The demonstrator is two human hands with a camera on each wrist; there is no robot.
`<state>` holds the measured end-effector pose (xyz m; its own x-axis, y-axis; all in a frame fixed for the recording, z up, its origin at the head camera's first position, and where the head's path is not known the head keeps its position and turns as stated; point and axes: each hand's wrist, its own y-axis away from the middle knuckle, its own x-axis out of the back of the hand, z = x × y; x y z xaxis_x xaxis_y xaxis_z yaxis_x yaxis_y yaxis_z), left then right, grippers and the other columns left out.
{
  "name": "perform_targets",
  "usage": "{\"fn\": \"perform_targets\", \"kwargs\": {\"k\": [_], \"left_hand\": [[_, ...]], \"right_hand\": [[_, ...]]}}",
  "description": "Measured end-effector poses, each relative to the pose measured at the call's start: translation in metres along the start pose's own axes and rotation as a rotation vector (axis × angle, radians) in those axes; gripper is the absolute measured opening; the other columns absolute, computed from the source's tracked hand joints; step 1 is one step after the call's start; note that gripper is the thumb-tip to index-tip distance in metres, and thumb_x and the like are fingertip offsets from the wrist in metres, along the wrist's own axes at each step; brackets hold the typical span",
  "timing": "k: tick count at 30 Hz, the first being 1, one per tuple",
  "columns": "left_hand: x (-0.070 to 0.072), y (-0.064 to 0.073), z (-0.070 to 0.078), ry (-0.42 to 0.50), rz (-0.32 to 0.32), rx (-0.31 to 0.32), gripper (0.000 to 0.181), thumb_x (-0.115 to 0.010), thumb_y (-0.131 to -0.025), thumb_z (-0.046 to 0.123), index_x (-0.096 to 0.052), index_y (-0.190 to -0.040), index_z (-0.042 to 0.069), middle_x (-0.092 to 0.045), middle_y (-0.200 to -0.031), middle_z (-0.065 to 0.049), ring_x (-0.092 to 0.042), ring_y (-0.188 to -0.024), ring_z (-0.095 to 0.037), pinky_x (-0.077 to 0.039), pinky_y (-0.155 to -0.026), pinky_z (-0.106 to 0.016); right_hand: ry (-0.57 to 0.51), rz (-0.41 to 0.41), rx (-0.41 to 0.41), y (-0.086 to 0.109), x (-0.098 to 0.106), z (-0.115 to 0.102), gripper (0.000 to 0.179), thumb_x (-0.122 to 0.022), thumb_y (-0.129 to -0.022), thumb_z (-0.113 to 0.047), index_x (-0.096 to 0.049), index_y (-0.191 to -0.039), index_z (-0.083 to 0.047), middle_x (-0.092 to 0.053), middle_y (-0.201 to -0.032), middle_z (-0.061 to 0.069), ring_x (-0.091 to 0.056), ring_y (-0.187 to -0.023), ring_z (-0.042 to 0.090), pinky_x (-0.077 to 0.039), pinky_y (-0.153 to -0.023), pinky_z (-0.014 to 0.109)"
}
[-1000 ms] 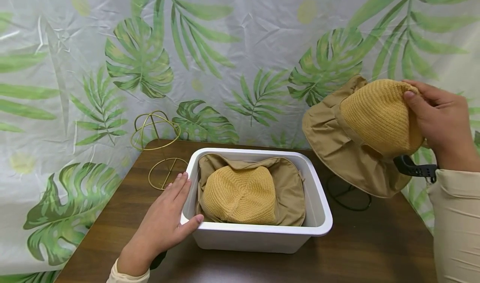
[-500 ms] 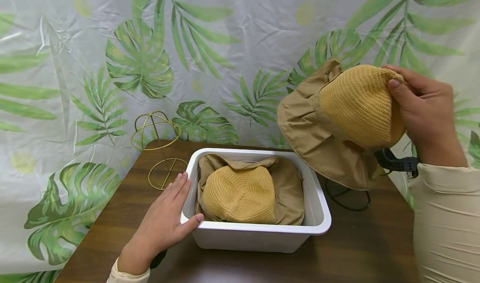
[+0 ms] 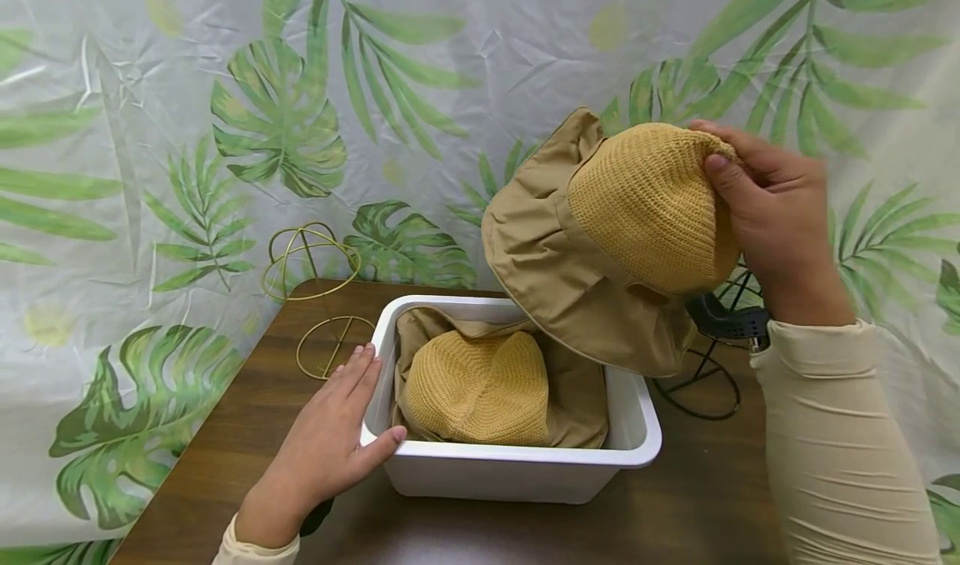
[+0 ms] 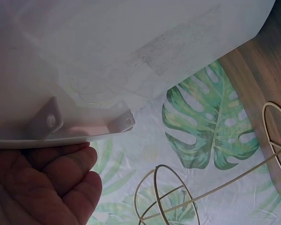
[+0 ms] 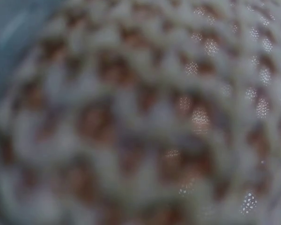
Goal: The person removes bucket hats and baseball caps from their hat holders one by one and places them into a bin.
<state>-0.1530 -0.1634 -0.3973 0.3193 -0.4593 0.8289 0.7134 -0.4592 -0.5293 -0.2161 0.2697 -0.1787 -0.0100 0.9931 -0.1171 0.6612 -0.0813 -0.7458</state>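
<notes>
High over the right half of the white bin (image 3: pixel 517 457) hangs a sun hat (image 3: pixel 652 207) with a yellow knit crown and a wide tan fabric brim. My right hand (image 3: pixel 780 215) pinches its crown top between thumb and fingers; the brim tilts down to the left. Blurred knit of this hat (image 5: pixel 131 112) fills the right wrist view. A second hat (image 3: pixel 480 386) of the same kind lies crown up in the bin, its right brim partly hidden. My left hand (image 3: pixel 322 448) rests against the bin's left rim, fingers straight; the left wrist view shows it beside the rim (image 4: pixel 61 140).
A gold wire hat stand (image 3: pixel 311 261) stands at the table's back left, its ring base (image 3: pixel 330 319) near the bin. A dark wire stand (image 3: pixel 701 415) is to the right, partly hidden by the hat and arm. Leaf-print cloth (image 3: pixel 285 115) hangs behind the wooden table (image 3: pixel 225 465).
My right hand has carried the held hat leftward and slightly up, from beside the bin to over its right half. The left hand, the bin and the second hat have stayed in place.
</notes>
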Motion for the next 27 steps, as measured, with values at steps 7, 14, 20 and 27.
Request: {"fn": "perform_targets", "kwargs": {"k": [7,14,20,27], "left_hand": [[0.0,0.001,0.0,0.0,0.002,-0.006,0.084,-0.058,-0.091,0.054,-0.047,-0.139,-0.014,-0.04,-0.15,-0.027,-0.035,-0.141,-0.039,-0.034,-0.111,-0.055],[0.001,0.002,-0.001,0.001,0.004,-0.009,0.085,-0.058,-0.092,0.055,-0.046,-0.14,-0.014,-0.04,-0.15,-0.027,-0.035,-0.141,-0.039,-0.034,-0.111,-0.054],[0.002,0.004,-0.001,0.001,0.003,-0.004,0.085,-0.058,-0.092,0.055,-0.046,-0.14,-0.014,-0.04,-0.15,-0.026,-0.035,-0.141,-0.038,-0.034,-0.111,-0.054],[0.003,0.004,-0.001,-0.004,0.0,-0.004,0.086,-0.057,-0.093,0.056,-0.045,-0.14,-0.014,-0.04,-0.15,-0.026,-0.035,-0.142,-0.038,-0.034,-0.111,-0.054]], "right_hand": [[0.012,-0.083,0.036,0.009,-0.024,0.007,0.027,-0.064,-0.088,0.013,-0.067,-0.115,0.014,-0.07,-0.116,0.015,-0.062,-0.117,0.023,-0.047,-0.099,0.026],[0.109,-0.182,0.092,0.019,-0.042,0.013,0.027,-0.062,-0.09,0.011,-0.068,-0.117,0.01,-0.069,-0.12,0.015,-0.06,-0.121,0.025,-0.045,-0.103,0.028],[0.201,-0.26,0.118,0.024,-0.055,0.019,0.03,-0.061,-0.092,0.01,-0.069,-0.12,0.005,-0.068,-0.123,0.013,-0.058,-0.124,0.025,-0.045,-0.104,0.03],[0.207,-0.332,0.05,0.033,-0.069,0.03,0.032,-0.059,-0.091,0.014,-0.069,-0.12,0.005,-0.067,-0.126,0.011,-0.056,-0.126,0.025,-0.043,-0.106,0.03]]}}
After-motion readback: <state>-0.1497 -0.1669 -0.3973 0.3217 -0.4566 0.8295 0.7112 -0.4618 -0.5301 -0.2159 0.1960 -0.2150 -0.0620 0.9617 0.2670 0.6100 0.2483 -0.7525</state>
